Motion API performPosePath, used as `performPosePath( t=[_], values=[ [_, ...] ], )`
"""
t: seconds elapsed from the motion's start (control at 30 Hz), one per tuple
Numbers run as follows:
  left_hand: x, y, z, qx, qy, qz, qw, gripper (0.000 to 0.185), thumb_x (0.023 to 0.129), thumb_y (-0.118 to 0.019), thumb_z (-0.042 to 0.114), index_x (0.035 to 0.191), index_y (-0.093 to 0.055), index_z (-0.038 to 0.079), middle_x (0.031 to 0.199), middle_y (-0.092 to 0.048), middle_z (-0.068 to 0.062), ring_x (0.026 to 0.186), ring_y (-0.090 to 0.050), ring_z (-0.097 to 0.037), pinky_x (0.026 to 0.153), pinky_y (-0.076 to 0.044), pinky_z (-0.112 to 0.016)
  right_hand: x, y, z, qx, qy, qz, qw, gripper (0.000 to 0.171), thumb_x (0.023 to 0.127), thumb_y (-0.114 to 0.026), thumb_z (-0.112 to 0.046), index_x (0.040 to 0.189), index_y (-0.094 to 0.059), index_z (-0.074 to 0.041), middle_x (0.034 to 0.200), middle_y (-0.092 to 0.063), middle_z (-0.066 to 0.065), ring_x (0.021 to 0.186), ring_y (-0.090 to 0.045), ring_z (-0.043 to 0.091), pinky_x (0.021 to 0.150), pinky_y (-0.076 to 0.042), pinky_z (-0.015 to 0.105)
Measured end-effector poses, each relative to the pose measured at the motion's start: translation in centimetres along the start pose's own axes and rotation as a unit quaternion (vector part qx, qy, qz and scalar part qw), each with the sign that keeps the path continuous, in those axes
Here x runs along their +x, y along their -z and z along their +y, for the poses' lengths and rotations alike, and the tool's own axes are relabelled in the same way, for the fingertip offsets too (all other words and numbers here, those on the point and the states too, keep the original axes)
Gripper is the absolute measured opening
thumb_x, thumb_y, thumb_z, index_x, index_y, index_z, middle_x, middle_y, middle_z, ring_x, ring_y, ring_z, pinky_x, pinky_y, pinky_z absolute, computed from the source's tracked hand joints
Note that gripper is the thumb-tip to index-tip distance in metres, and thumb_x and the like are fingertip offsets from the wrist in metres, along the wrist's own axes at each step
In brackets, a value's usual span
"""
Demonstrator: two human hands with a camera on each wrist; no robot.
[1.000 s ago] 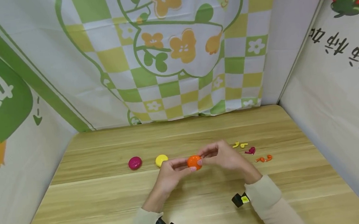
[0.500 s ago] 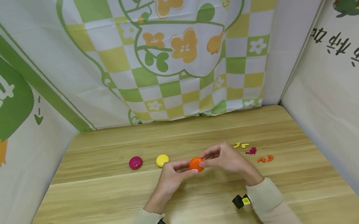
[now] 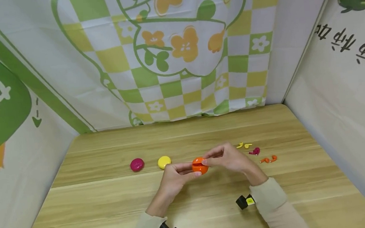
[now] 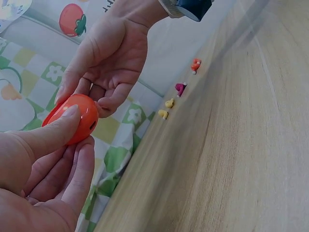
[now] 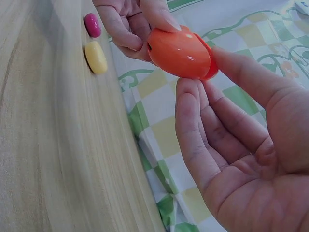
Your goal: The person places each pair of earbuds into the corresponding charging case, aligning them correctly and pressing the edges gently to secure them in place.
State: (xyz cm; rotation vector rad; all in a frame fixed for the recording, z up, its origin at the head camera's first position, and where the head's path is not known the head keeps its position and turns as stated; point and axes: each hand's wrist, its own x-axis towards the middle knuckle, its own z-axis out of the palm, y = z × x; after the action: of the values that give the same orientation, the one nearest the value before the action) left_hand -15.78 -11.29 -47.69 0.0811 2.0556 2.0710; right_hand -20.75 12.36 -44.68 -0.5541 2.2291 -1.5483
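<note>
Since half a second ago, the orange case [image 3: 200, 169] has come partly open, with a dark gap across it; it is held above the desk [image 3: 212, 214]; the left hand [image 3: 172, 179], partly closed, holds it between thumb and fingers; the right hand [image 3: 230, 159], also half bent, pinches its other side; yellow case [image 3: 164, 162] and pink case [image 3: 137, 165] lie at left; orange buds [image 3: 264, 160], yellow buds [image 3: 247, 146] and pink buds [image 3: 255, 151] lie at right.

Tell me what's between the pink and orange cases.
In the head view, the yellow case, then the left hand, its fingers holding the orange case.
</note>
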Motion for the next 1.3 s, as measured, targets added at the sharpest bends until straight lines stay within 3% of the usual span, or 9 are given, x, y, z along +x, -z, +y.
performPosePath(
  t=[0.17, 0.43, 0.6, 0.8, 1.0, 1.13, 1.3],
  values=[
    [0.0, -0.1, 0.1, 0.008, -0.003, 0.010, 0.9999, 0.034, 0.085, -0.088, 0.006, 0.117, -0.078, -0.004, 0.115, -0.079, -0.020, 0.103, -0.079, -0.020, 0.087, -0.062, -0.022, -0.1, 0.1, -0.2, 0.029, -0.007, -0.003, 1.000, 0.030, 0.100, -0.075, -0.027, 0.116, -0.080, -0.001, 0.110, -0.081, 0.016, 0.092, -0.078, 0.024, 0.091, -0.064, 0.054],
    [0.0, -0.2, 0.1, 0.019, -0.005, 0.009, 0.9998, 0.034, 0.086, -0.088, 0.008, 0.116, -0.078, -0.004, 0.116, -0.079, -0.020, 0.104, -0.078, -0.020, 0.088, -0.062, -0.022, -0.2, 0.1, -0.6, 0.020, -0.019, 0.004, 1.000, 0.031, 0.101, -0.073, -0.030, 0.113, -0.081, -0.002, 0.106, -0.082, 0.014, 0.088, -0.078, 0.021, 0.085, -0.066, 0.042],
    [0.0, -0.1, 0.0, 0.016, 0.002, 0.010, 0.9998, 0.035, 0.086, -0.088, 0.009, 0.117, -0.078, -0.004, 0.117, -0.079, -0.019, 0.105, -0.078, -0.020, 0.089, -0.062, -0.023, -0.7, 0.8, -0.9, 0.012, -0.040, 0.000, 0.999, 0.036, 0.103, -0.071, -0.034, 0.110, -0.080, 0.000, 0.102, -0.080, 0.016, 0.094, -0.078, 0.027, 0.090, -0.065, 0.044],
    [0.1, 0.0, 0.0, 0.014, 0.014, 0.017, 0.9997, 0.036, 0.085, -0.089, 0.010, 0.117, -0.078, -0.003, 0.117, -0.079, -0.018, 0.102, -0.078, -0.018, 0.087, -0.061, -0.021, -2.3, 3.4, -1.3, -0.047, -0.069, 0.026, 0.996, 0.041, 0.101, -0.072, -0.041, 0.108, -0.081, -0.002, 0.108, -0.079, 0.020, 0.101, -0.077, 0.035, 0.094, -0.064, 0.047],
    [0.1, 0.0, 0.1, 0.011, 0.019, 0.017, 0.9996, 0.037, 0.085, -0.089, 0.009, 0.118, -0.078, -0.003, 0.118, -0.079, -0.019, 0.101, -0.078, -0.017, 0.085, -0.061, -0.021, -3.8, 6.4, -1.5, -0.098, -0.110, 0.054, 0.988, 0.032, 0.101, -0.073, -0.035, 0.102, -0.082, -0.004, 0.105, -0.080, 0.018, 0.099, -0.077, 0.034, 0.090, -0.065, 0.045],
    [0.0, 0.0, 0.2, 0.012, 0.018, 0.018, 0.9996, 0.037, 0.085, -0.089, 0.009, 0.117, -0.078, -0.003, 0.117, -0.079, -0.019, 0.100, -0.078, -0.016, 0.085, -0.061, -0.020, -4.7, 7.9, -1.4, -0.160, -0.137, 0.071, 0.975, 0.033, 0.101, -0.071, -0.034, 0.094, -0.081, -0.004, 0.095, -0.080, 0.014, 0.086, -0.077, 0.026, 0.072, -0.064, 0.035],
    [0.1, -0.1, 0.2, 0.008, 0.017, 0.015, 0.9997, 0.036, 0.085, -0.089, 0.008, 0.117, -0.078, -0.004, 0.117, -0.079, -0.019, 0.100, -0.078, -0.016, 0.085, -0.061, -0.020, -5.7, 9.7, -1.3, -0.228, -0.150, 0.088, 0.958, 0.033, 0.098, -0.073, -0.027, 0.071, -0.074, -0.008, 0.068, -0.072, 0.006, 0.061, -0.065, 0.014, 0.054, -0.049, 0.027]
  ],
)
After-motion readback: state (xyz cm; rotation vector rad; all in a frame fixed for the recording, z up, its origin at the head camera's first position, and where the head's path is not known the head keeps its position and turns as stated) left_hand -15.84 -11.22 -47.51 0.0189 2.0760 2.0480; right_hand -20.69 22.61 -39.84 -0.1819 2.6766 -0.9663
